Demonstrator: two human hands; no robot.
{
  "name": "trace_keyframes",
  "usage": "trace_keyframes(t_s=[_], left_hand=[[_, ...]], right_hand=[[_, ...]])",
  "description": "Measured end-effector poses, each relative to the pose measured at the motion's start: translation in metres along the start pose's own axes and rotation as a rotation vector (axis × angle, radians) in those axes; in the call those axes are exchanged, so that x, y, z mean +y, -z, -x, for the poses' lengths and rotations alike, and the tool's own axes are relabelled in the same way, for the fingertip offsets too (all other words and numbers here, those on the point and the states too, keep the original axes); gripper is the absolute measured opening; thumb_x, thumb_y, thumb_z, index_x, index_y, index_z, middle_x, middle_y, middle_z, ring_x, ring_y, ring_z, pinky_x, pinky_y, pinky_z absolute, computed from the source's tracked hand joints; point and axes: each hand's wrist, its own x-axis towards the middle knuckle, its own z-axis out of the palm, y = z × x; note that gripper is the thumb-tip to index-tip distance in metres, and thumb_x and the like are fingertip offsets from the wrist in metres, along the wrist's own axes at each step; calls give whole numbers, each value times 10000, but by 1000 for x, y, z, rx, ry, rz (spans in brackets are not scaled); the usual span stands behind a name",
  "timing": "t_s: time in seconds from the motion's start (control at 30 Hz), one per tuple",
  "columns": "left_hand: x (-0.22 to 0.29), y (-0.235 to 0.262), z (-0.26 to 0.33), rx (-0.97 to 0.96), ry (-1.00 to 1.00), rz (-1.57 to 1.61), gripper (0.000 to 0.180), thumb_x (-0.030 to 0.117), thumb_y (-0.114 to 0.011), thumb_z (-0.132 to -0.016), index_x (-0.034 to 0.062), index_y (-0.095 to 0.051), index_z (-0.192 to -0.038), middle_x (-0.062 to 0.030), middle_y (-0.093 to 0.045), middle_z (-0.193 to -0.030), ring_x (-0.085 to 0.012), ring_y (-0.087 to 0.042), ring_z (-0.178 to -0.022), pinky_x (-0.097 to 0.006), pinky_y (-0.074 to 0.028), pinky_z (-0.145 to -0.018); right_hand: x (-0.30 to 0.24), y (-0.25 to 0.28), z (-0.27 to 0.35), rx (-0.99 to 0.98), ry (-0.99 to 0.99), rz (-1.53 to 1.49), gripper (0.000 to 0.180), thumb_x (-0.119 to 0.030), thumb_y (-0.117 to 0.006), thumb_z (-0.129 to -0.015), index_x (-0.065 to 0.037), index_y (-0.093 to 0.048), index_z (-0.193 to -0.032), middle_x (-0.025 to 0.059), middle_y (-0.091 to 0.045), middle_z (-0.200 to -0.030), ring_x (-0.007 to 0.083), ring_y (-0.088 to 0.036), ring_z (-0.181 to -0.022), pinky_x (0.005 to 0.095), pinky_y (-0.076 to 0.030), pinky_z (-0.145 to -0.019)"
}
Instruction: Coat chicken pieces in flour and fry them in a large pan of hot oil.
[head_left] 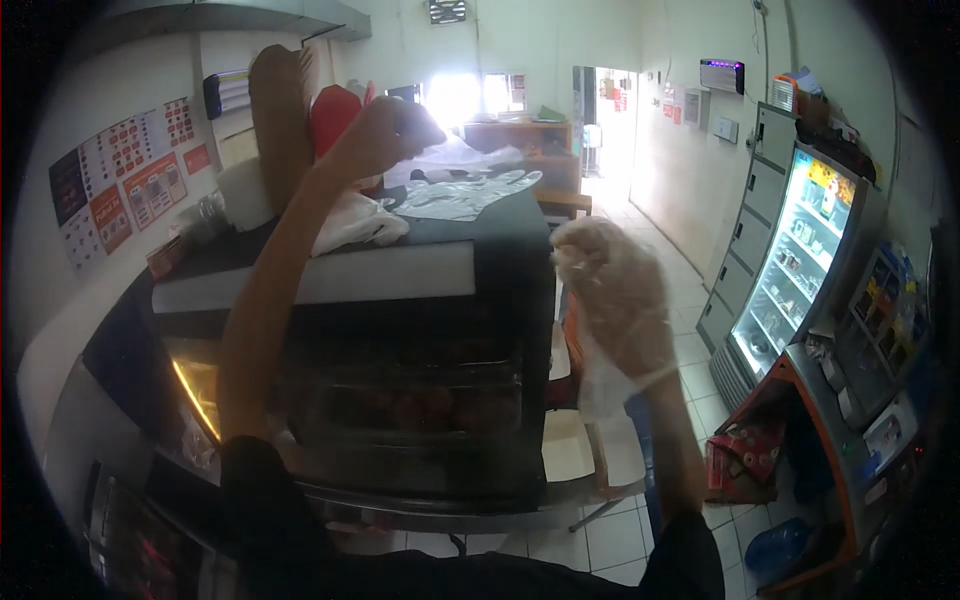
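My left hand (375, 145) is bare and raised over the dark countertop (505, 225). Its fingers are closed, with a blurred clear plastic glove (470, 155) trailing from them to the right. To the right of the counter my right hand (615, 285) is held up inside a clear, crinkled plastic glove, which hangs loosely around the wrist. The fingers of that hand are curled together; whether anything is in them is hidden. Below my left hand, a flat clear-and-white plastic packet (470, 195) lies on the countertop beside a crumpled white plastic bag (355, 225).
Under the countertop is a glass-fronted case (400, 400) with food trays. Brown paper packaging (280, 110) and a red carton (335, 110) stand at left. White open boxes (568, 445) sit by the case. A lit drinks fridge (800, 250) and grey lockers (750, 215) line the right wall.
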Motion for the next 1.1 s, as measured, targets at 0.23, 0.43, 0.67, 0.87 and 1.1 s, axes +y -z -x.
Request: trace_keyframes(t_s=[0.23, 0.43, 0.67, 0.87, 1.1], left_hand=[[89, -13, 46, 140, 115, 323, 208, 126, -638, -857, 21, -546, -703, 7, -512, -529, -47, -476, -433, -212, -362, -385], [159, -51, 112, 152, 286, 621, 109, 94, -646, -833, -7, -621, -803, -17, -620, -696, -66, -585, -669, -212, -474, -603], [195, -95, 217, 373, 607, 654, 334, 170, -672, -833, 81, -446, -603, 64, -471, -595, 0, -404, -569, -198, -338, -479], [224, -87, 342, 681, 876, 739, 356, 335, -614, -875, 104, -450, -659, 66, -451, -586, -4, -376, -518, -191, -299, -443], [328, -24, 490, 970, 1090, 452, 239, 287, -694, -817, 83, -571, -797, 39, -506, -608, -36, -415, -500, -194, -334, -451]], right_hand=[[-2, -66, 10, -86, -107, -336, 246, -235, -647, -832, -39, -585, -968, 93, -591, -791, 179, -588, -706, 299, -470, -644], [-11, -84, 35, 137, -296, -1068, 309, -184, -639, -857, 16, -533, -1069, 64, -589, -872, 93, -571, -717, 204, -470, -601], [-39, -107, 119, -67, -476, -1383, 174, -112, -618, -857, 16, -570, -966, 24, -609, -831, 83, -578, -765, 224, -476, -672], [-92, -169, 182, -369, -556, -1250, 123, -59, -641, -824, 10, -599, -917, 14, -610, -815, 79, -558, -742, 231, -459, -663], [-199, -247, 269, -718, -615, -1381, 130, -38, -637, -811, 10, -614, -930, 10, -614, -855, 68, -546, -777, 216, -444, -701]])
